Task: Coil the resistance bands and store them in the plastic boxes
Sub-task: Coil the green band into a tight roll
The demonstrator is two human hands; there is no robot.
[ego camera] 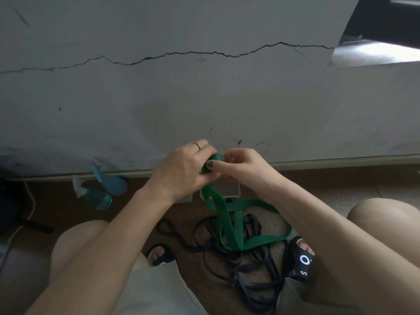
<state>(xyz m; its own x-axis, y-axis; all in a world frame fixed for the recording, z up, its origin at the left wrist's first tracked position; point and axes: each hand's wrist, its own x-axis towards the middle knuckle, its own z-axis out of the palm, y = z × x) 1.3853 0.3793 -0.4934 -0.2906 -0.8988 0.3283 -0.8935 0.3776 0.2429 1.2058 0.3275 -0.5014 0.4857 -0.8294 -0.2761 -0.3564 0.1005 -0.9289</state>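
Observation:
A green resistance band [227, 214] hangs from both hands down to the floor, where its long loops lie spread out. My left hand [184, 169] grips the small rolled start of the band at the top. My right hand [241, 167] pinches the same roll from the right, thumb pressed across it. Under the green loops, a tangle of dark navy bands [245, 276] lies on the floor between my feet. A white plastic box [229, 189] stands on the floor just below my hands, largely hidden by them and by the band.
A cracked grey wall [204, 87] rises straight ahead. Two blue spray bottles [100, 196] lie at its foot on the left, beside a white cable [29, 201]. My knees and sandalled feet [300, 258] frame the brown floor.

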